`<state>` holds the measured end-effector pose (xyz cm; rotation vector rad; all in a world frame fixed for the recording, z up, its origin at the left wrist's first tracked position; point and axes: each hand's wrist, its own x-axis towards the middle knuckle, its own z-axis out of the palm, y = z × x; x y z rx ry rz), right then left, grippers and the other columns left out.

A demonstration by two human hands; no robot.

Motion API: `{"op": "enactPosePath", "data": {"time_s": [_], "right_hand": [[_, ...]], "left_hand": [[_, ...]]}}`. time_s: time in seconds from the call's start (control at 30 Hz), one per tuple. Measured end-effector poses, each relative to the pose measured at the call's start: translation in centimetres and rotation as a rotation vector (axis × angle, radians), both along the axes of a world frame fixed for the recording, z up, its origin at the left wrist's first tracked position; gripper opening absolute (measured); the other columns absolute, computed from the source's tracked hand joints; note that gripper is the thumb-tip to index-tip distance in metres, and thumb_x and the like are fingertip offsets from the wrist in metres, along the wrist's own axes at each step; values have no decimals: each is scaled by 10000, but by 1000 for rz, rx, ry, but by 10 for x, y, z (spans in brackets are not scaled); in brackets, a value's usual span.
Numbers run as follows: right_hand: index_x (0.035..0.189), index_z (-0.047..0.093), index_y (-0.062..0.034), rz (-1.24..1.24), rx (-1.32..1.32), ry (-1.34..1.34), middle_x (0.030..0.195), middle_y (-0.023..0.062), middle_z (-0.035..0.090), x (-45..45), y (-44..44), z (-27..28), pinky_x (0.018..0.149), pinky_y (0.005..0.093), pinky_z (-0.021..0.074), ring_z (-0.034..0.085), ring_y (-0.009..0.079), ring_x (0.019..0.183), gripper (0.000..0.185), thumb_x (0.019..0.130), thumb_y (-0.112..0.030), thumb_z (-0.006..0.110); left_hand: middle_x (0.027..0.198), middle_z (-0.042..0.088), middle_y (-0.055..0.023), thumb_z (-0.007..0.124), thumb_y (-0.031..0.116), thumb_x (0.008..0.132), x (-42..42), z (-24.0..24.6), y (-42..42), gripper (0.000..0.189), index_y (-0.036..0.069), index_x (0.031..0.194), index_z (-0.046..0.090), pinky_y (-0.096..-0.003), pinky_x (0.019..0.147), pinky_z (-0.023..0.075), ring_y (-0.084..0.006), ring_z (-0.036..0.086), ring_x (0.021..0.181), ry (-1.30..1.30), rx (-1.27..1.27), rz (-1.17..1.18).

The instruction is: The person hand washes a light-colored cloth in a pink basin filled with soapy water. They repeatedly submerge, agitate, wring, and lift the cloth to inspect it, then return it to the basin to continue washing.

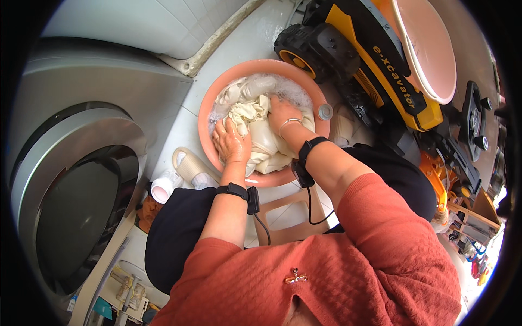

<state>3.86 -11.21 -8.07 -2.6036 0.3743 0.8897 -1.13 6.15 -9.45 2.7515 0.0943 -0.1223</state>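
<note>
A pink plastic basin (209, 98) stands before me, holding wet cream cloth (265, 136) in soapy water. My left hand (233, 142) presses at the left side of the cloth, with a bunched fold between thumb and fingers. On the other side, my right hand (282, 113) is sunk into the cloth, its fingertips hidden by folds and suds. White foam (291, 90) lies along the basin's far edge. The two hands are a short way apart, with a twisted cloth bunch (249, 109) between them.
A grey front-loading washing machine (163, 98) stands at left. A toy excavator (383, 77) and another pink basin (432, 49) are at right. A white bottle (165, 187) lies beside my slipper (189, 165). A beige plastic stool (283, 234) is below the basin.
</note>
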Motion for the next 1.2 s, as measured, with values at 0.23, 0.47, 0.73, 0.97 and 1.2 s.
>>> {"op": "enactPosePath", "data": {"time_s": [0.23,0.47,0.73,0.97,1.2], "right_hand": [[1292,597,-86,68,41,191,1252,248,635,26,-8,-11,1007,451,488,604,383,1194,450,849,-168,593],[1205,618,-63,-100,443,-365,1102,195,683,-11,-22,77,958,414,501,647,361,1079,505,708,-104,697],[1087,549,-62,64,683,-682,1047,204,642,-37,-22,227,897,417,506,632,375,1024,475,685,-210,755],[1175,533,-49,138,778,-854,1213,197,579,-66,-45,274,981,433,461,564,355,1163,710,686,-446,862],[1554,258,-46,227,625,-509,1514,228,387,-100,-70,207,1193,420,294,358,373,1426,1129,650,-298,887]], "left_hand": [[1317,485,-217,753,348,815,25,18,-3,626,89,1321,491,-535,1047,389,-427,467,1229,418,-74,103],[1553,305,-240,871,339,664,49,104,-15,1008,107,1501,360,-514,1181,267,-437,251,1460,286,-108,-246],[1205,633,-45,611,-10,901,36,188,-33,366,35,1264,596,-301,927,511,-147,597,1089,313,-1008,-294],[1046,705,-72,590,-33,902,-2,285,-24,212,-39,1101,663,-284,825,540,-147,667,943,131,-1188,-138],[1088,696,-60,585,74,956,-19,328,-1,220,-12,1144,659,-296,875,530,-150,657,981,128,-1637,-84]]}}
